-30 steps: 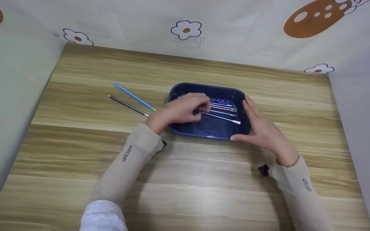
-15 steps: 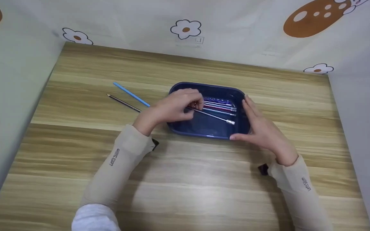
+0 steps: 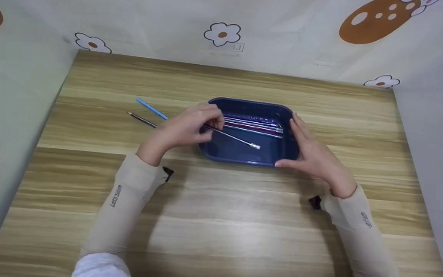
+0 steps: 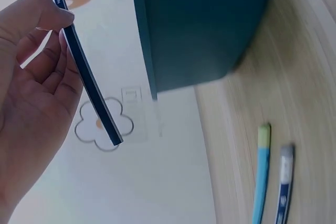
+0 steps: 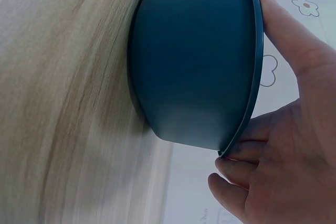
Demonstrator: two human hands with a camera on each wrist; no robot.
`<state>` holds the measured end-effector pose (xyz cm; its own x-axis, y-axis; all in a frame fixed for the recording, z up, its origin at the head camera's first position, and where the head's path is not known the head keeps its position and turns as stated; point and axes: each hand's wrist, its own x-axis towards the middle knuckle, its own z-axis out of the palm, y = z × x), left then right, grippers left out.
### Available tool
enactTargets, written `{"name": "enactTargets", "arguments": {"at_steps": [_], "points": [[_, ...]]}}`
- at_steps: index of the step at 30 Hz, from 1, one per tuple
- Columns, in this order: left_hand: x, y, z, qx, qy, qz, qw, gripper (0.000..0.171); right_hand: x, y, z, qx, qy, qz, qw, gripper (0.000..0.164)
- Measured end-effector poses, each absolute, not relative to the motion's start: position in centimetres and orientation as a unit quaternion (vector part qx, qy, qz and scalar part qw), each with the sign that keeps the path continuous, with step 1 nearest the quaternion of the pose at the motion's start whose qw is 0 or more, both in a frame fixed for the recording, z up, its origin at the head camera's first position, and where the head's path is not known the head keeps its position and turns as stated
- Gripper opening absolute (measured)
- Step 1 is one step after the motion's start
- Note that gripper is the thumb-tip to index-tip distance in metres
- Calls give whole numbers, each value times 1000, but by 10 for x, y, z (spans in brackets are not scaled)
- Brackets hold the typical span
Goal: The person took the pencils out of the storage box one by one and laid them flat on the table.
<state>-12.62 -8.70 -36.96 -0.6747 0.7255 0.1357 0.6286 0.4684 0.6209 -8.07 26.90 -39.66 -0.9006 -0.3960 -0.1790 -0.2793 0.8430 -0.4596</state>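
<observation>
My left hand (image 3: 183, 125) pinches a dark pencil (image 3: 233, 136) with a silvery end, over the left part of a dark blue plastic box (image 3: 240, 164). In the left wrist view the thumb presses the pencil (image 4: 92, 80) against the fingers, and its lower end points away free. Several metallic-coloured pencils (image 3: 252, 126) lie side by side inside the box. My right hand (image 3: 319, 159) holds the box's right end, thumb at the near rim and fingers at the far right corner. The right wrist view shows its fingertips right at the rim.
Left of the box, a light blue pencil (image 3: 152, 108) and a dark pencil (image 3: 141, 119) lie on the wood-grain table (image 3: 221, 215). Their other ends are hidden under the left hand in the head view. Pale patterned sheets (image 3: 160, 27) stand around the table's back and sides.
My left hand has moved left with the dark pencil, drawing it away from the row in the box. The right hand and the box stay in place.
</observation>
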Motion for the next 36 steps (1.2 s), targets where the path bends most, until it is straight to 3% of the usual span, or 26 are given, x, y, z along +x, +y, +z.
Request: {"name": "enactTargets", "arguments": {"at_steps": [7,21,36], "points": [[-123,-107,-372,390,857,333,53,18,-81,269,-397,-184,948,-221,133,126],[-112,-154,-386,329,889,314,62,21,-81,269,-397,-183,949,-221,134,127],[-106,-196,-402,261,909,309,106,23,-81,269,-398,-186,950,-216,128,126]]}}
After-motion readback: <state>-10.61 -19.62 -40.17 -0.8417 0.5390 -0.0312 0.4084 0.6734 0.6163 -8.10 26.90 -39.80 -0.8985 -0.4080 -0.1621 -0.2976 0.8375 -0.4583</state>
